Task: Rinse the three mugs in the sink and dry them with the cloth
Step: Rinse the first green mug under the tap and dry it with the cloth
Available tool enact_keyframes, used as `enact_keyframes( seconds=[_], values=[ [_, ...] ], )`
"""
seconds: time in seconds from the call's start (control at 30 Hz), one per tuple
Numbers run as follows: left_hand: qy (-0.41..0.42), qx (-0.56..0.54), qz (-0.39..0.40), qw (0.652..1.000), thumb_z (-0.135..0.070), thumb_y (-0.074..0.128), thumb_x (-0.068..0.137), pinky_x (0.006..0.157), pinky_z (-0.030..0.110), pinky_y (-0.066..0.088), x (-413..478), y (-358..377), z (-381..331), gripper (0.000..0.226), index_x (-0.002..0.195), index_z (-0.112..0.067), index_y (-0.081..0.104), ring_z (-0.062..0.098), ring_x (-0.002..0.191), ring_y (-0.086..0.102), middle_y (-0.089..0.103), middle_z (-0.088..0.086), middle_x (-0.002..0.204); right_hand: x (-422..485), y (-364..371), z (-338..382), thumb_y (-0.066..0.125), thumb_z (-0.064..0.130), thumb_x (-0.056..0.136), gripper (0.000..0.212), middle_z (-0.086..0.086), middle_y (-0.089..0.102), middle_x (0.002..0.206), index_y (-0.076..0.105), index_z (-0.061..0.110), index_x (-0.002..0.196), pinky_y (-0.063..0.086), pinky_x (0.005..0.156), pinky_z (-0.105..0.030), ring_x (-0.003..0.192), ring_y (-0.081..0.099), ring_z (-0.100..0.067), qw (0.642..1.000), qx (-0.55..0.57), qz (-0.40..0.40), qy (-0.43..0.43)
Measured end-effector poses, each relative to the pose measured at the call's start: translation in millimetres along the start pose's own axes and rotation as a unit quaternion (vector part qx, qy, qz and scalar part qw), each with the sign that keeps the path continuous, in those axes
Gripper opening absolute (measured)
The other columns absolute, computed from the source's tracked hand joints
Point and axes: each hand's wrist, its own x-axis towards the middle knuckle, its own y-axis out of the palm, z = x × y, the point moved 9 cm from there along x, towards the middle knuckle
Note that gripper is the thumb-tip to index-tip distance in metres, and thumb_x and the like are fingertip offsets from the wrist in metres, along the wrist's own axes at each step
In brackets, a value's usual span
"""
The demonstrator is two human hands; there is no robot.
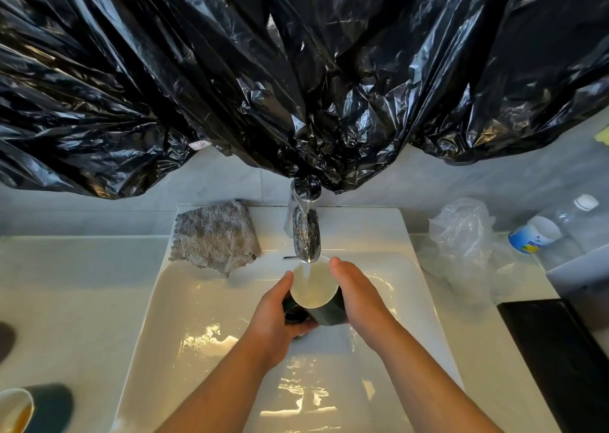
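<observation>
Both hands on 1 dark mug (324, 312) with a pale interior, held over the sink (184, 300) basin, mouth tipped up under the faucet (306, 235); water runs into it. Left hand (276, 317) wraps the handle side, fingers closed around it. Right hand (357, 296) lies flat against the other wall, fingers extended, pressing. Grey cloth (214, 236) sits on the sink's back-left ledge. 2nd mug (29, 408) on the counter at bottom left, partly cut off.
</observation>
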Motion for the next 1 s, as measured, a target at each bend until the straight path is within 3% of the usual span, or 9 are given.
enact_keyframes(
  seconds=[0.1, 0.2, 0.37, 0.5, 0.6, 0.73, 0.8, 0.9, 1.0],
  values=[
    [-0.011, -0.026, 0.003, 1.0, -0.045, 0.048, 0.103, 0.08, 0.046, 0.06, 1.2, -1.2, 2.8, 0.044, 0.118, -0.01, 0.07, 0.036, 0.104, 0.07, 0.078, 0.015, 0.103, -4.1, -0.9, 10.3, 0.031, 0.081, 0.073, 0.056, 0.018, 0.055, 0.106, 0.043, 0.045, 0.115, 0.044, 0.063, -0.015, 0.093, 0.055, -0.005, 0.998, -0.055, -0.007, -0.035],
    [-0.021, -0.057, 0.021, 0.998, -0.044, 0.045, 0.104, 0.073, 0.044, 0.062, 2.1, 1.8, 5.5, 0.044, 0.122, -0.011, 0.068, 0.033, 0.1, 0.074, 0.076, 0.018, 0.11, -8.2, -2.7, 19.1, 0.038, 0.075, 0.08, 0.055, 0.007, 0.056, 0.116, 0.043, 0.04, 0.122, 0.048, 0.065, -0.015, 0.098, 0.058, -0.01, 0.99, -0.115, -0.03, -0.073],
    [-0.021, -0.088, 0.032, 0.995, -0.043, 0.044, 0.104, 0.073, 0.047, 0.062, 6.4, 3.3, 12.2, 0.045, 0.12, -0.009, 0.069, 0.032, 0.093, 0.076, 0.076, 0.021, 0.108, -9.1, -7.5, 23.4, 0.043, 0.068, 0.091, 0.05, 0.005, 0.057, 0.119, 0.046, 0.035, 0.129, 0.057, 0.081, -0.025, 0.105, 0.059, -0.016, 0.978, -0.172, -0.065, -0.096],
    [-0.015, -0.086, 0.029, 0.996, -0.043, 0.042, 0.105, 0.074, 0.046, 0.062, 8.5, 2.9, 14.7, 0.046, 0.12, -0.009, 0.069, 0.033, 0.095, 0.076, 0.075, 0.022, 0.11, -11.1, -8.7, 24.9, 0.033, 0.081, 0.076, 0.068, 0.008, 0.053, 0.116, 0.049, 0.039, 0.127, 0.047, 0.068, -0.015, 0.099, 0.056, -0.012, 0.977, -0.173, -0.076, -0.098],
    [-0.007, -0.071, 0.009, 0.997, -0.044, 0.042, 0.105, 0.074, 0.045, 0.061, 7.4, 0.2, 12.7, 0.046, 0.12, -0.009, 0.069, 0.033, 0.098, 0.075, 0.074, 0.022, 0.112, -12.1, -8.3, 25.0, 0.033, 0.079, 0.081, 0.062, 0.012, 0.042, 0.116, 0.049, 0.044, 0.129, 0.039, 0.063, -0.008, 0.095, 0.052, -0.009, 0.975, -0.171, -0.092, -0.108],
    [0.027, -0.026, -0.027, 0.999, -0.044, 0.046, 0.104, 0.085, 0.05, 0.057, 5.6, -9.1, 3.4, 0.046, 0.106, -0.009, 0.076, 0.037, 0.095, 0.069, 0.076, 0.02, 0.101, -9.1, 0.4, 20.3, 0.032, 0.07, 0.087, 0.053, 0.01, 0.046, 0.122, 0.051, 0.046, 0.13, 0.039, 0.069, -0.009, 0.097, 0.052, 0.002, 0.988, -0.1, -0.063, -0.096],
    [0.065, 0.015, -0.035, 0.997, -0.04, 0.045, 0.105, 0.087, 0.052, 0.056, 2.5, -15.2, -6.9, 0.044, 0.096, -0.013, 0.079, 0.037, 0.092, 0.069, 0.076, 0.021, 0.099, -7.0, 5.7, 20.9, 0.028, 0.062, 0.091, 0.052, 0.008, 0.057, 0.125, 0.056, 0.043, 0.131, 0.048, 0.084, -0.021, 0.107, 0.055, -0.001, 0.991, -0.081, -0.043, -0.098],
    [0.123, 0.065, -0.053, 0.989, -0.036, 0.05, 0.105, 0.072, 0.039, 0.063, -6.3, -25.8, -23.2, 0.036, 0.092, -0.024, 0.081, 0.029, 0.093, 0.073, 0.077, 0.015, 0.097, -5.1, 11.8, 18.9, 0.03, 0.042, 0.105, 0.041, 0.007, 0.062, 0.132, 0.057, 0.037, 0.136, 0.047, 0.106, -0.04, 0.12, 0.056, -0.013, 0.996, -0.043, -0.01, -0.074],
    [0.181, 0.108, -0.064, 0.975, -0.034, 0.056, 0.102, 0.074, 0.038, 0.063, -16.4, -28.5, -39.5, 0.028, 0.091, -0.031, 0.081, 0.024, 0.092, 0.072, 0.078, 0.008, 0.095, -4.0, 17.5, 14.7, 0.036, 0.03, 0.107, 0.034, 0.012, 0.069, 0.116, 0.066, 0.04, 0.119, 0.056, 0.091, -0.029, 0.107, 0.061, -0.005, 0.998, 0.046, 0.018, -0.045]
  ],
)
